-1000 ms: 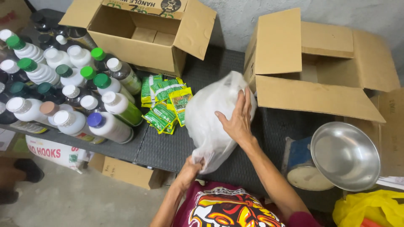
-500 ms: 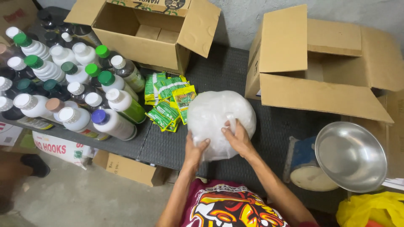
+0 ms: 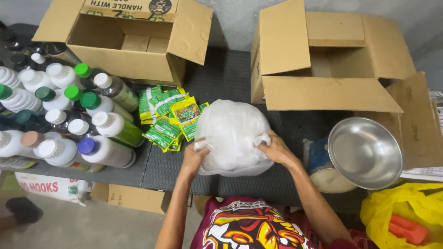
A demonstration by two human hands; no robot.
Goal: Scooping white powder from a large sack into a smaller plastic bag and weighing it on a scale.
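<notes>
Both hands were closed on the white plastic bag (image 3: 232, 136): left hand (image 3: 193, 159) pinching its near-left edge, right hand (image 3: 275, 150) gripping the right side. The bag sat bulging on the dark bench (image 3: 230, 78), just beside a pile of green packets (image 3: 168, 117), with bottles (image 3: 69, 120) further left and a steel bowl (image 3: 364, 152) to the right.

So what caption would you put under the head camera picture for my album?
Both hands, left hand and right hand, grip a full white plastic bag on a dark table beside green sachets.
</notes>
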